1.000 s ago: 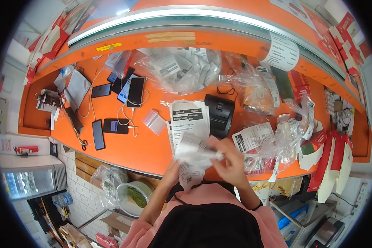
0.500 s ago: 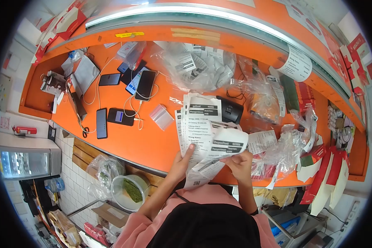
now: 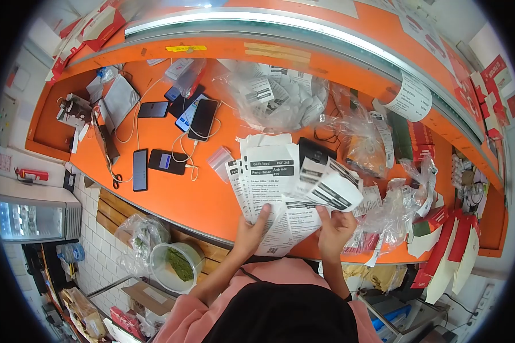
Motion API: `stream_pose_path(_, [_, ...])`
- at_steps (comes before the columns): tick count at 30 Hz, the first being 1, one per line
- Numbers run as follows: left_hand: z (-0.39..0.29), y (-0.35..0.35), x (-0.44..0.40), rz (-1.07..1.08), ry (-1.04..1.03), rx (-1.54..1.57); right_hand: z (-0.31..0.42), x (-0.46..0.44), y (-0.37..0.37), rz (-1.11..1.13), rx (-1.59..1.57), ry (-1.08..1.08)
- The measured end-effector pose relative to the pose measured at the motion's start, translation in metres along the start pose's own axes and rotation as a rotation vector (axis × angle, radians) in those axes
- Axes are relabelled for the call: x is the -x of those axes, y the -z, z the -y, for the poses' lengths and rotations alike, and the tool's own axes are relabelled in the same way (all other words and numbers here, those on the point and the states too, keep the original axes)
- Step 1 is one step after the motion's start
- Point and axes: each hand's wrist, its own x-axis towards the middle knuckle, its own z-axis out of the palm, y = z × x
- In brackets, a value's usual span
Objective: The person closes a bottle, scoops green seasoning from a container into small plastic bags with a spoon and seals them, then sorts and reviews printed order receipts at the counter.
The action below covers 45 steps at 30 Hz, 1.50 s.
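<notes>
A fanned stack of printed receipts [image 3: 269, 183] is held over the front edge of the orange counter. My left hand [image 3: 250, 231] grips the stack at its lower left, thumb on top. With thumb and fingers my right hand [image 3: 334, 228] pinches some receipts on the right, whose upper ends curl over and blur. The front slip in the stack reads "GrabFood" and "Pengiriman". Just behind the papers sits a black device [image 3: 316, 151], partly covered. To the left of the stack lies a small clear zip bag [image 3: 220, 162].
Several phones [image 3: 202, 120] with white cables lie on the counter's left, near scissors [image 3: 117, 180]. A large plastic bag of receipts [image 3: 280, 97] stands at the back. Clear bags [image 3: 397, 200] and red-white boxes [image 3: 454, 246] crowd the right. A tub with green contents [image 3: 177, 266] stands below left.
My right hand has moved slightly right, drawing receipts outward, and the stack is now more fanned. A different slip shows at the front. My left hand keeps its hold.
</notes>
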Motion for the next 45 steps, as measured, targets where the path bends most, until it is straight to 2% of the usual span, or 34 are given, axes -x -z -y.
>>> stream_pose_path(2, [-0.003, -0.001, 0.0, -0.013, 0.017, 0.017, 0.011, -0.006, -0.005, -0.061, -0.204, -0.004])
stream_pose_path(3, [-0.005, -0.002, 0.001, -0.023, 0.037, 0.031, 0.015, -0.008, -0.002, 0.046, -0.29, 0.025])
stream_pose_path(4, [-0.008, -0.003, 0.002, -0.026, 0.036, 0.033, 0.021, -0.009, -0.002, 0.05, -0.29, 0.023])
stream_pose_path(6, [-0.014, -0.005, 0.004, 0.024, -0.029, -0.02, 0.029, -0.01, -0.003, 0.149, -0.395, -0.09])
stream_pose_path(7, [-0.014, -0.004, 0.004, 0.023, -0.027, -0.02, 0.014, -0.004, 0.011, 0.253, -0.371, -0.14])
stream_pose_path(10, [-0.013, -0.004, 0.004, 0.064, 0.0, -0.055, 0.004, -0.001, 0.011, 0.264, -0.301, -0.179])
stream_pose_path(12, [-0.007, -0.004, 0.003, 0.032, -0.063, 0.126, 0.004, -0.001, 0.004, 0.181, -0.319, -0.213])
stream_pose_path(16, [-0.015, -0.007, -0.002, 0.048, -0.032, 0.151, 0.008, -0.01, -0.007, 0.111, -0.245, -0.191])
stream_pose_path(18, [-0.035, -0.016, -0.004, 0.085, 0.158, 0.216, 0.015, -0.02, -0.013, 0.021, -0.15, -0.108])
stream_pose_path(19, [-0.039, -0.017, -0.007, 0.084, 0.153, 0.222, 0.023, -0.027, -0.015, 0.007, -0.089, -0.099])
stream_pose_path(21, [-0.046, -0.021, -0.014, 0.137, 0.271, 0.357, 0.032, -0.037, -0.017, -0.002, -0.078, -0.066])
stream_pose_path(25, [-0.064, -0.03, -0.023, 0.227, 0.253, 0.449, 0.049, -0.061, -0.019, -0.041, -0.054, 0.025])
stream_pose_path(30, [-0.082, -0.042, -0.033, 0.153, 0.059, 0.483, 0.079, -0.094, -0.019, -0.095, 0.003, 0.096])
stream_pose_path(33, [-0.083, -0.035, -0.042, 0.119, -0.022, 0.511, 0.104, -0.125, -0.019, -0.09, -0.097, 0.205])
stream_pose_path(34, [-0.081, -0.031, -0.046, 0.092, -0.041, 0.519, 0.116, -0.138, -0.018, -0.06, -0.177, 0.254])
stream_pose_path(39, [-0.068, -0.005, -0.058, 0.065, -0.094, 0.537, 0.189, -0.222, -0.026, -0.064, -0.2, 0.46])
stream_pose_path(41, [-0.059, 0.002, -0.06, 0.035, -0.091, 0.551, 0.208, -0.265, -0.026, 0.048, -0.145, 0.444])
stream_pose_path(43, [-0.058, 0.008, -0.059, 0.044, -0.106, 0.547, 0.213, -0.319, -0.028, 0.098, -0.151, 0.529])
stream_pose_path(45, [-0.049, 0.018, -0.062, 0.041, -0.107, 0.537, 0.219, -0.355, -0.035, 0.045, -0.111, 0.464])
